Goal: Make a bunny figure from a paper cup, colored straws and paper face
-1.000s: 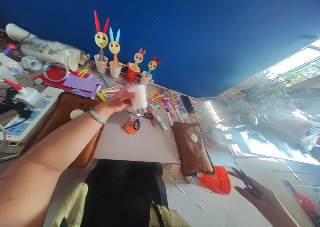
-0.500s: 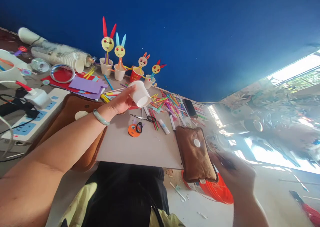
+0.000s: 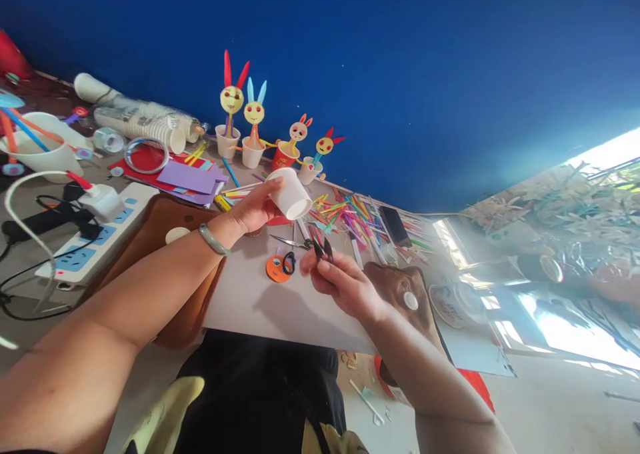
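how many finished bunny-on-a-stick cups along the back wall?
4, in a row against the blue wall: red-eared bunny figure in a white paper cup, blue-eared bunny figure in a white paper cup, pink-eared bunny figure in a red paper cup, small red-eared bunny figure in a white paper cup. None looks hidden.

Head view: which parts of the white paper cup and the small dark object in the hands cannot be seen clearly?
- White paper cup: its far side is hidden by the left hand; its inside is not visible.
- Small dark object in the right hand: the fingers cover its lower part, and it is too small to identify.
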`<act>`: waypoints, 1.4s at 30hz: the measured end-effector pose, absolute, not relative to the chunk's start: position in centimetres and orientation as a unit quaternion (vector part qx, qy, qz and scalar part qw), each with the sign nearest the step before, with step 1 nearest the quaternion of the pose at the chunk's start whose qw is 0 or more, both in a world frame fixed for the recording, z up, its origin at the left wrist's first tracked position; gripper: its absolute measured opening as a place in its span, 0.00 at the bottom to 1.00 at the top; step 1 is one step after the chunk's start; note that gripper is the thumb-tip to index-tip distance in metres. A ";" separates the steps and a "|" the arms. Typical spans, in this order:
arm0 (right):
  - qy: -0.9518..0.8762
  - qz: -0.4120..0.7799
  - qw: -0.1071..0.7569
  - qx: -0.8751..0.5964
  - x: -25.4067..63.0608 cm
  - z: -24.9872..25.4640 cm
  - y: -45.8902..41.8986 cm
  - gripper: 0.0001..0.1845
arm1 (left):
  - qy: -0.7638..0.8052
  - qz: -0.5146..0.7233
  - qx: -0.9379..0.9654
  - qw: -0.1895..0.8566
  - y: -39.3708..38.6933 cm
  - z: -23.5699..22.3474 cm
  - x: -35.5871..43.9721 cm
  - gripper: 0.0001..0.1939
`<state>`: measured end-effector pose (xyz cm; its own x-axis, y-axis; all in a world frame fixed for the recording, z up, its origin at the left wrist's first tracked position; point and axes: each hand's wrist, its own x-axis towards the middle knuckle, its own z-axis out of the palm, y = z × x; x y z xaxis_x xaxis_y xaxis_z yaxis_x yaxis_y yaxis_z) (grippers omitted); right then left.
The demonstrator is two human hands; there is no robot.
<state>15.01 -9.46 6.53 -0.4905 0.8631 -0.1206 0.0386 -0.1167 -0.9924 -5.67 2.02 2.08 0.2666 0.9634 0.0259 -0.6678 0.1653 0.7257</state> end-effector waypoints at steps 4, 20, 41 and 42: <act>-0.507 0.663 0.392 -0.388 13.9 5.1 -6.9 0.20 | 0.239 0.568 0.325 0.717 2.3 1.7 -5.5 0.29; -0.459 0.442 0.596 -0.488 9.7 0.7 -2.5 0.16 | 0.242 0.572 0.371 0.690 1.8 1.6 -5.0 0.33; -0.472 0.461 0.576 -0.484 9.5 -0.2 -4.3 0.30 | 0.234 0.573 0.283 0.733 0.8 2.3 -4.4 0.24; -0.483 0.458 0.570 -0.482 9.4 -0.1 -4.6 0.31 | 0.239 0.582 0.274 0.728 0.9 2.3 -4.4 0.24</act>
